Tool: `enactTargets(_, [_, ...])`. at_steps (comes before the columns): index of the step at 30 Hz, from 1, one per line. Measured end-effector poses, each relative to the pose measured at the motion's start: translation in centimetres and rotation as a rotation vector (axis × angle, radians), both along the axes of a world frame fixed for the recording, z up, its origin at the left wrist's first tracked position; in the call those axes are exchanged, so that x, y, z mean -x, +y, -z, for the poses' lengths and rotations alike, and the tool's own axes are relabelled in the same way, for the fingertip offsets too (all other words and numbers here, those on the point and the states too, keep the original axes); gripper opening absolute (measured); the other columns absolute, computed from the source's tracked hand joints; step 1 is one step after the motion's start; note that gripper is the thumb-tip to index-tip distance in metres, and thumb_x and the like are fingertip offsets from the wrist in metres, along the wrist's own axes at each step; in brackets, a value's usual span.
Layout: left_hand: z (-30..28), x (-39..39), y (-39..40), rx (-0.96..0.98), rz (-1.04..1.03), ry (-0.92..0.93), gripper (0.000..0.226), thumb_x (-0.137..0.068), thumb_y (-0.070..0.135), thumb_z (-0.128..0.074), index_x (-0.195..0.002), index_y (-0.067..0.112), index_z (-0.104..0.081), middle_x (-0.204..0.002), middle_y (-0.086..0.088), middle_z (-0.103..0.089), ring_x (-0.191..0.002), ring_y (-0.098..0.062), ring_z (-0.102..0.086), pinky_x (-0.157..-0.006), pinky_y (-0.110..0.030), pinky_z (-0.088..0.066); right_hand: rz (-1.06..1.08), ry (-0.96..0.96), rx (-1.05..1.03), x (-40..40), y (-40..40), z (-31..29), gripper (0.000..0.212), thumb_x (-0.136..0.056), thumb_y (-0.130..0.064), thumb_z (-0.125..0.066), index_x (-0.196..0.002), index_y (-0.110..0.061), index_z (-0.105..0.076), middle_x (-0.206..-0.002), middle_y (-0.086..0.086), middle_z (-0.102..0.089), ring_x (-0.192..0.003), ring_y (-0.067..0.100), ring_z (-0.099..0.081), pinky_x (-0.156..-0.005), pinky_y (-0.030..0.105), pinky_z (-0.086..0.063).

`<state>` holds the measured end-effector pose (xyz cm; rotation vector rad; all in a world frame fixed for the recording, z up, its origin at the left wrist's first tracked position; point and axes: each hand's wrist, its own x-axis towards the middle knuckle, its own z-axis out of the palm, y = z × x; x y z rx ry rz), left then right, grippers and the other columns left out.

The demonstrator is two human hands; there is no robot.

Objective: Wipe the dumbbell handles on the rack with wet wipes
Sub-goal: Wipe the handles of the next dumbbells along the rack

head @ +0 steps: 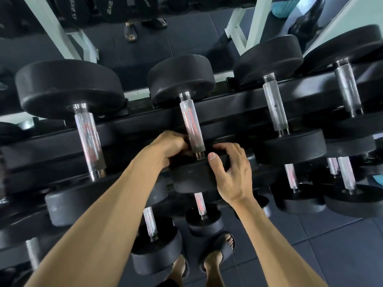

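head view, looking down on a dumbbell rack (238, 104) with several tiers. the top tier carries four dumbbells side by side, each with a knurled metal handle between black round heads.

both hands are at the near end of the second dumbbell from the left (182, 79). its handle (191, 127) runs from the far head down to the near head (194, 177), which sits at the front edge of the tier.

left hand (167, 148): grip closed, fingers curled in against the lower end of the handle, just above the near head. whether a wet wipe is under those fingers cannot be told; none shows.

right hand (232, 168): grip curled over the right side and top rim of the near head, thumb (213, 160) lying across its upper face, fingers wrapped over the far edge. it holds the head, not the handle.

neighbouring dumbbells: one to the left (68, 88), two to the right (269, 59), (344, 44), all untouched, handles bare. lower tiers hold smaller dumbbells (155, 241).

the person's feet in dark sandals (219, 249) stand on the dark tiled floor (331, 245) just below the rack. a mirror (145, 44) behind the rack reflects the floor, the sandals and white frame posts.
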<state>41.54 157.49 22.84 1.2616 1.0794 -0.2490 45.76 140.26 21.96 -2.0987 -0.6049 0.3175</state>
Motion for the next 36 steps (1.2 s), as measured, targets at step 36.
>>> enactTargets(36, [-0.1,0.6,-0.5,0.191,-0.393,-0.211,0.017,-0.091,-0.002,-0.062,-0.087,0.013,-0.066,-0.061,0.000,-0.069,-0.054,-0.011,-0.064,-0.056,-0.026,-0.055,0.017,0.002,-0.048,-0.4,-0.1,0.6,0.052,-0.083,-0.061,-0.044,-0.097,-0.016,-0.067,-0.096,-0.010,-0.063,-0.095,0.011,-0.056,-0.082,0.027,-0.043])
